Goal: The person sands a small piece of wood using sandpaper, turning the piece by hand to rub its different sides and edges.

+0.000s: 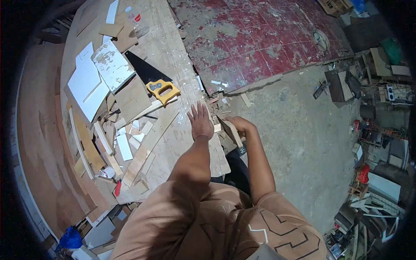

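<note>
My left hand (200,123) lies flat on the wooden worktable (171,149) near its right edge, fingers stretched out. A small pale wood block (217,128) shows just beside it at the edge. Just past that edge, my right hand (241,124) is closed around a flat tan wooden piece (235,135) with a dark side, held tilted. Its far end is partly hidden, and I cannot tell its full shape. A handsaw (163,90) with a yellow handle and black blade lies on the table, ahead and left of my left hand.
White panels (113,65), wood strips (145,164) and offcuts cover the table's left part. A plastic bottle (132,15) stands at the far end. A red tiled surface (260,39) lies ahead, concrete floor (294,138) to the right, and piled scrap (381,186) along the far right.
</note>
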The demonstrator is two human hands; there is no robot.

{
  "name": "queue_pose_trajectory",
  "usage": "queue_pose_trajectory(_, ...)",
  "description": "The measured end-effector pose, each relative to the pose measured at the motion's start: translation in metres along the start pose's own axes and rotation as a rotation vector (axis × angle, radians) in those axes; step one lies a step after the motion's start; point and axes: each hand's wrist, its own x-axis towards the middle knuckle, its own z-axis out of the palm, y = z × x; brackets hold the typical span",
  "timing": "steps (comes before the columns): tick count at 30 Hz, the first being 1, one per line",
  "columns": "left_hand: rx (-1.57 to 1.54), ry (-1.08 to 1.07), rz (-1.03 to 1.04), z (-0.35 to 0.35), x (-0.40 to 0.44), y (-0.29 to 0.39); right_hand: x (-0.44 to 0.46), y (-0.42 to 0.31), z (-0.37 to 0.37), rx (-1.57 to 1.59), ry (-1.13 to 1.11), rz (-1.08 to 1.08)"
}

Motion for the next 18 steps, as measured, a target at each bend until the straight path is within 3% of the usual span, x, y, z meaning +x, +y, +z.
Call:
queue_pose_trajectory(4,-0.045,0.014,0.006,-0.001,0.000,-0.002,-0.013,-0.004,0.011,0.002,0.135,-0.047)
queue_pose_trajectory(7,-0.018,0.005,0.013,-0.003,-0.002,0.001,0.063,0.023,0.006,0.054,0.099,-0.008)
queue_pose_trajectory(9,0.017,-0.006,0.000,-0.003,0.002,0.001,0.042,0.017,-0.001,0.047,0.079,-0.036)
queue_pose_trajectory(12,-0.020,0.046,0.010,0.001,-0.001,-0.001,0.033,0.045,0.000,0.226,0.048,-0.105)
queue_pose_trajectory(16,-0.002,0.043,0.010,0.002,-0.001,0.000,0.003,0.088,0.014,0.809,0.116,-0.103)
queue_pose_trajectory(18,-0.001,0.053,0.006,0.003,0.001,0.000,-0.015,0.097,0.021,0.815,0.118,-0.102)
